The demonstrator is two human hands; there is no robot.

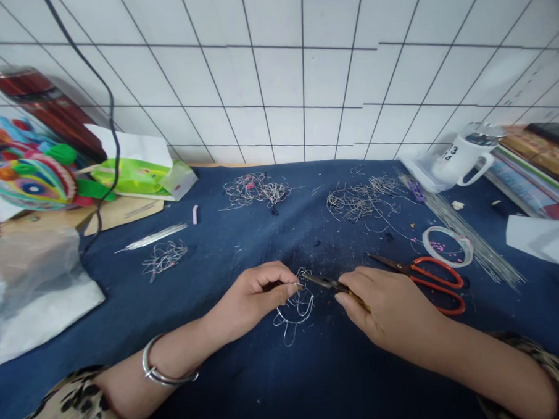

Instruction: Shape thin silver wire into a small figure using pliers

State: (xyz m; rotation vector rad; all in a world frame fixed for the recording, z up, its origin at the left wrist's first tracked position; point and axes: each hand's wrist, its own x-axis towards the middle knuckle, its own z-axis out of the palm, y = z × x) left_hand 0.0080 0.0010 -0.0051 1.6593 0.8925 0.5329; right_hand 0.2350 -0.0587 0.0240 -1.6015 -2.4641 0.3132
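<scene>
Between thumb and forefinger, my left hand point(264, 290) pinches a piece of bent silver wire point(296, 320) with several loops hanging below the fingertips. My right hand point(380, 301) is wrapped round the handles of a pair of pliers point(326, 283). The pliers' jaws point left and reach the upper part of the wire, close to my left fingertips; whether they grip it is too small to tell. Right of my right hand lie scissors point(435, 274) with red handles, partly behind that hand.
Tangled wire heaps point(362, 199) lie toward the wall, with straight wires point(475, 238) at right. A round dish point(448, 246) holds pink beads. A white mug point(465, 158) stands back right. At left are a plastic bag point(37, 294), a green packet point(139, 175) and a red flask point(48, 108).
</scene>
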